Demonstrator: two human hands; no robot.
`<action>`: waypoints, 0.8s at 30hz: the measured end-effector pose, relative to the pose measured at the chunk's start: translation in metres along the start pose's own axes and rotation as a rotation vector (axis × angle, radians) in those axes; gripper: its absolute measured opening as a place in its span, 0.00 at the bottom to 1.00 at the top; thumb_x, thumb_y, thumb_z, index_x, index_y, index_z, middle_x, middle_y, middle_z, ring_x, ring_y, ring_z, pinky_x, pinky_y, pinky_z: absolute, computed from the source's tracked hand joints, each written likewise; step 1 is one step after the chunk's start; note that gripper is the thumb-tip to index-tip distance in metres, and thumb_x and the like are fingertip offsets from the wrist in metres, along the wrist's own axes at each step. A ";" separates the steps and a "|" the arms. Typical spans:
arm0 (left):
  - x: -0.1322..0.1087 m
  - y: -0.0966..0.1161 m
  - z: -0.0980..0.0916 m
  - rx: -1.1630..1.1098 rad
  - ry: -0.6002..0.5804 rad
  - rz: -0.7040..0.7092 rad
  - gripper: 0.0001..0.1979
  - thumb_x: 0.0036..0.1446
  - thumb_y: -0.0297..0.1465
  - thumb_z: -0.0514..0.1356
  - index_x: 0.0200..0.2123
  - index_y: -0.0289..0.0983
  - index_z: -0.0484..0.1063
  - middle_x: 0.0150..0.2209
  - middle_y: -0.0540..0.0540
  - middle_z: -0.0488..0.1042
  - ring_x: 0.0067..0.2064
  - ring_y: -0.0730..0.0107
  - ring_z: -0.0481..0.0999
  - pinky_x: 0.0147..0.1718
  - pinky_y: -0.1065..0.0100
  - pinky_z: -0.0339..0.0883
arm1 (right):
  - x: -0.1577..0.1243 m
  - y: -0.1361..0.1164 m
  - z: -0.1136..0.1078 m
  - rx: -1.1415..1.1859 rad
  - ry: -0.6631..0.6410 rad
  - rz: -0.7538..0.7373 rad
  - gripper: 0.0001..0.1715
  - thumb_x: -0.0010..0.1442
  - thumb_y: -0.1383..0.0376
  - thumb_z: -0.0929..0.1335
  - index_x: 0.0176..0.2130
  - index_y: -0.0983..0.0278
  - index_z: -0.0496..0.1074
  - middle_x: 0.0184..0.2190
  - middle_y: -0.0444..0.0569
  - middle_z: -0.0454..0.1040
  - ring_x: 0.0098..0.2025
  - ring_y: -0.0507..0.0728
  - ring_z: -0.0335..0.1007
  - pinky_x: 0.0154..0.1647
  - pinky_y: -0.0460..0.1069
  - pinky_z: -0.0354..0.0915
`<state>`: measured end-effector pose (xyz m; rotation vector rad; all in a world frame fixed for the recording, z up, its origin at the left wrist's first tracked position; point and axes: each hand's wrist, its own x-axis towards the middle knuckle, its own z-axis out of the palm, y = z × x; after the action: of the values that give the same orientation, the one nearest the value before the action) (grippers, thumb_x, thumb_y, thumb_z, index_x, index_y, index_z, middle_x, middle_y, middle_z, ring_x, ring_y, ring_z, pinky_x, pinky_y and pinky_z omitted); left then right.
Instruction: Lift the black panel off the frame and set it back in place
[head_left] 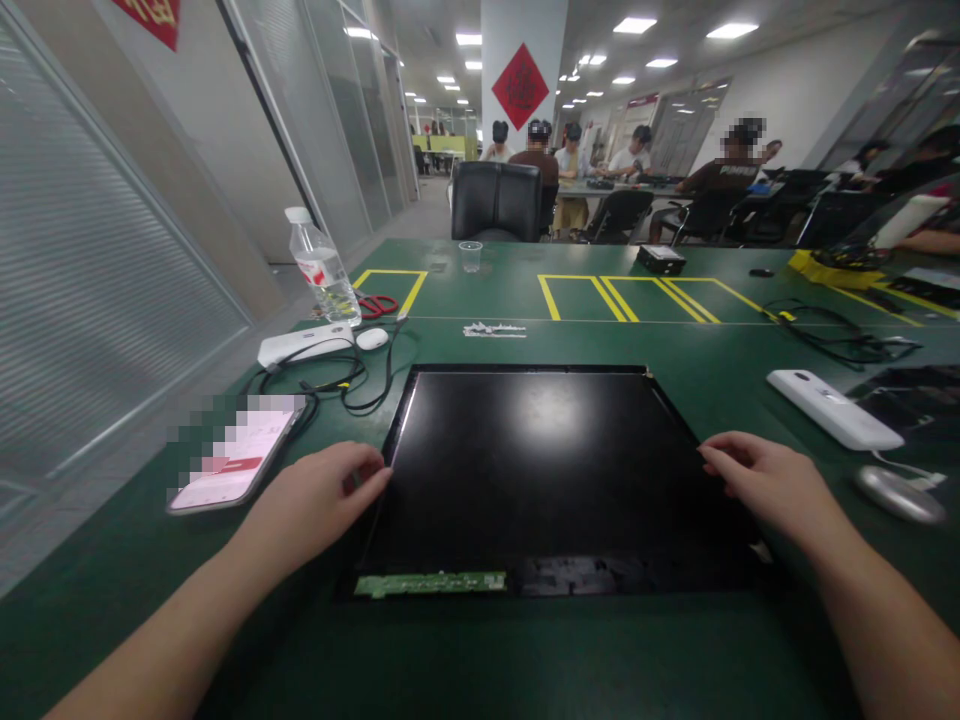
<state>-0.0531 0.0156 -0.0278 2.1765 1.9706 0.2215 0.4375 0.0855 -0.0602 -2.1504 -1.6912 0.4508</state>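
A black LCD display panel (540,460) lies flat on the green table in front of me. A green circuit board strip (431,583) runs along its near edge on the left, with dark film beside it. My left hand (330,490) is closed at the panel's left edge, thumb and curled fingers against the rim. On the opposite side, my right hand (765,480) pinches the right edge with its fingertips. The undersides of both grips are hidden.
Left of the panel are a phone (240,455), black cables (367,385), a water bottle (322,265) and red-handled scissors (377,306). To the right lie a white power bank (834,410) and a silver mouse (898,494). A plastic cup (471,257) stands farther back.
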 end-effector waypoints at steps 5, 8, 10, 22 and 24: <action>0.006 -0.004 0.007 -0.010 -0.027 -0.083 0.18 0.62 0.49 0.53 0.32 0.42 0.69 0.32 0.45 0.77 0.32 0.56 0.78 0.28 0.62 0.65 | 0.001 0.001 0.001 -0.002 -0.004 -0.001 0.21 0.53 0.47 0.65 0.36 0.56 0.78 0.29 0.47 0.80 0.31 0.62 0.76 0.35 0.56 0.66; 0.008 -0.007 0.012 -0.029 -0.046 -0.085 0.17 0.61 0.48 0.53 0.29 0.42 0.67 0.31 0.45 0.75 0.32 0.55 0.77 0.29 0.61 0.64 | 0.002 0.001 0.001 -0.016 -0.015 0.007 0.21 0.53 0.46 0.64 0.36 0.55 0.78 0.29 0.47 0.80 0.33 0.63 0.76 0.36 0.56 0.65; 0.008 -0.009 0.015 -0.036 -0.039 -0.080 0.16 0.60 0.47 0.53 0.28 0.42 0.66 0.31 0.44 0.74 0.32 0.55 0.76 0.29 0.60 0.64 | 0.002 0.002 0.001 -0.023 -0.018 0.009 0.22 0.53 0.46 0.64 0.37 0.55 0.78 0.30 0.46 0.80 0.33 0.63 0.76 0.36 0.56 0.65; 0.012 -0.013 0.019 -0.202 0.057 -0.068 0.09 0.55 0.38 0.53 0.24 0.44 0.62 0.28 0.48 0.68 0.30 0.57 0.71 0.30 0.61 0.61 | 0.001 0.004 0.002 -0.010 -0.019 -0.010 0.21 0.54 0.47 0.65 0.37 0.56 0.78 0.30 0.47 0.81 0.32 0.62 0.76 0.35 0.56 0.66; 0.013 -0.012 0.016 -0.249 0.097 -0.087 0.09 0.53 0.38 0.55 0.23 0.44 0.62 0.26 0.49 0.68 0.29 0.58 0.71 0.30 0.61 0.60 | 0.001 0.004 0.002 -0.003 -0.019 -0.014 0.21 0.54 0.47 0.65 0.37 0.56 0.78 0.30 0.48 0.81 0.31 0.62 0.76 0.35 0.56 0.66</action>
<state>-0.0597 0.0287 -0.0468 1.9530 1.9629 0.5372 0.4403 0.0859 -0.0642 -2.1420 -1.7175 0.4667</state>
